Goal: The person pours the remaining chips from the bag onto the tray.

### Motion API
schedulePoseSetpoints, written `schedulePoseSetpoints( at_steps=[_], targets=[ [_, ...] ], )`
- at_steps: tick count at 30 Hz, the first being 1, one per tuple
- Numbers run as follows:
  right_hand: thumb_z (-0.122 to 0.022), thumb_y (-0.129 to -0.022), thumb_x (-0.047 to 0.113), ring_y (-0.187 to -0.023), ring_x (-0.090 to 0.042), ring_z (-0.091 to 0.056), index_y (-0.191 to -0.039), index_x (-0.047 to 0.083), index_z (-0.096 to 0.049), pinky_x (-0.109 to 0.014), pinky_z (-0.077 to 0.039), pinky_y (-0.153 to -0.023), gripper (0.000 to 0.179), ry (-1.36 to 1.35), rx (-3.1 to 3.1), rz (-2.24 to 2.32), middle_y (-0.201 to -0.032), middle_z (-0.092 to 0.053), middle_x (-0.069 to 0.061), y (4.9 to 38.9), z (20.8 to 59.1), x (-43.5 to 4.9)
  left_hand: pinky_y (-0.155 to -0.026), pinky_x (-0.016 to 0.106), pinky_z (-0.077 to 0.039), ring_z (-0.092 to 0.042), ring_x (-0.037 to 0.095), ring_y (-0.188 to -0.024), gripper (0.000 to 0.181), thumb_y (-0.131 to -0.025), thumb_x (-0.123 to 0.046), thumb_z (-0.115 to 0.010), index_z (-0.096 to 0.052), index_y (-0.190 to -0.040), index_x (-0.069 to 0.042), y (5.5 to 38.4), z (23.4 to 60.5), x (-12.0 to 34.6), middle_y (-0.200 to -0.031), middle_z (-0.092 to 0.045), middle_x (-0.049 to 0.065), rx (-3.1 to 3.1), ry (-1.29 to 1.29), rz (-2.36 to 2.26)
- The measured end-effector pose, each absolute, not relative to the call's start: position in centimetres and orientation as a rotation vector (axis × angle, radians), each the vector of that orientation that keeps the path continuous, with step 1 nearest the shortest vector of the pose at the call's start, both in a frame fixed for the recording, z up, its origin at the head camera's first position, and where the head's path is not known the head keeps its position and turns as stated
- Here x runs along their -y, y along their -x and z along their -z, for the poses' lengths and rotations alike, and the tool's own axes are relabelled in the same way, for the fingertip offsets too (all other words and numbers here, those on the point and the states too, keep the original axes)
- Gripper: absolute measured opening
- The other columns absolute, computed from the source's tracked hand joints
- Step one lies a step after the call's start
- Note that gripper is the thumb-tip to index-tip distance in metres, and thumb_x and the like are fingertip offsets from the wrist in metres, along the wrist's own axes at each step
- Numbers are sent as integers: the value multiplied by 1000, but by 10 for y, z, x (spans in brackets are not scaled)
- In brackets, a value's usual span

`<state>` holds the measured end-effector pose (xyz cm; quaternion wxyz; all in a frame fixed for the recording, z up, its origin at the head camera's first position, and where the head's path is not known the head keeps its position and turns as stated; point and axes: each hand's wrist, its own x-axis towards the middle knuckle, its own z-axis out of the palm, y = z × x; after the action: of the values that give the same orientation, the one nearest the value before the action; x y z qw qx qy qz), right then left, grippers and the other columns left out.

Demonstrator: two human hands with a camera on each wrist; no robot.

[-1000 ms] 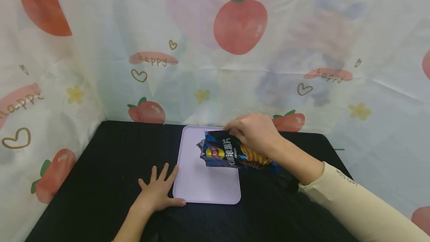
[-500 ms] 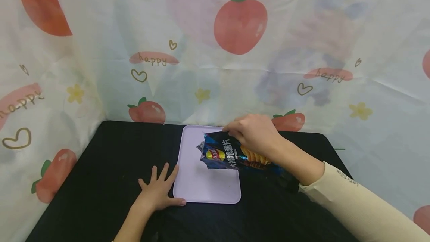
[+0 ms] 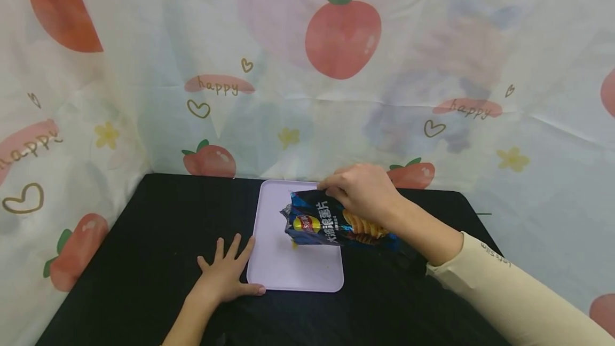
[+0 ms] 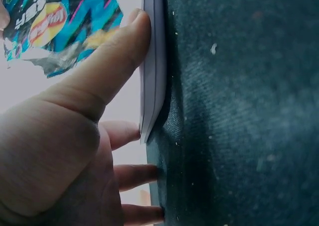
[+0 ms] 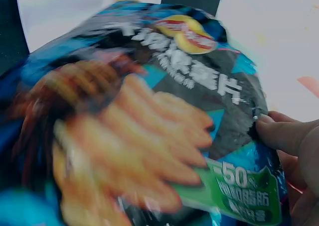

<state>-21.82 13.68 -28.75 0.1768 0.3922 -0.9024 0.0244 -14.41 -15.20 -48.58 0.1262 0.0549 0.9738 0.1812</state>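
Observation:
My right hand [image 3: 360,188] pinches the far edge of a dark blue chip bag [image 3: 314,223], thumb on the printed front in the right wrist view. The bag lies sideways over a pale lilac tray [image 3: 293,271], its torn, crumpled end pointing left. Just below that end, a small yellow piece [image 3: 294,245], like a bit of chip, shows against the tray. My left hand [image 3: 223,276] is spread at the tray's near left corner. Its thumb [image 4: 122,49] lies along the near rim, the index fingertip is at the left side, and the other fingers reach onto the black cloth.
A black cloth [image 3: 192,212] covers the table around the tray. Behind and to the left hangs a pale curtain [image 3: 288,111] printed with fruit and hearts, close to the table's far edge.
The bag's left end has dipped slightly toward me, and a small yellow piece has appeared beneath it. The left hand has stayed in place at the tray corner.

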Motion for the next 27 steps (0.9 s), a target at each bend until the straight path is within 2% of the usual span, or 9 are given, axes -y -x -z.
schedulePoseSetpoints(
  at_steps=[18,27],
  targets=[
    [-73,-92,23,-63,-12,-64,-106,29,-80,-29,-44,-47,17,-1118,2510,-79,-80,-71,9,216,282,-138,-94,90,-6,-8,62,-144,117,-66,-75,-75,-29,-158,-20,145,486,152,-164,-20,22,-2837,-175,-526],
    [-73,-92,22,-69,-13,-67,-105,29,-80,-31,-48,-49,16,-1145,2496,-62,-85,-74,8,216,282,-139,-94,90,-7,-8,62,-144,116,-66,-73,-76,-29,-158,-19,144,484,153,-163,-20,23,-2836,-184,-540]
  ],
)
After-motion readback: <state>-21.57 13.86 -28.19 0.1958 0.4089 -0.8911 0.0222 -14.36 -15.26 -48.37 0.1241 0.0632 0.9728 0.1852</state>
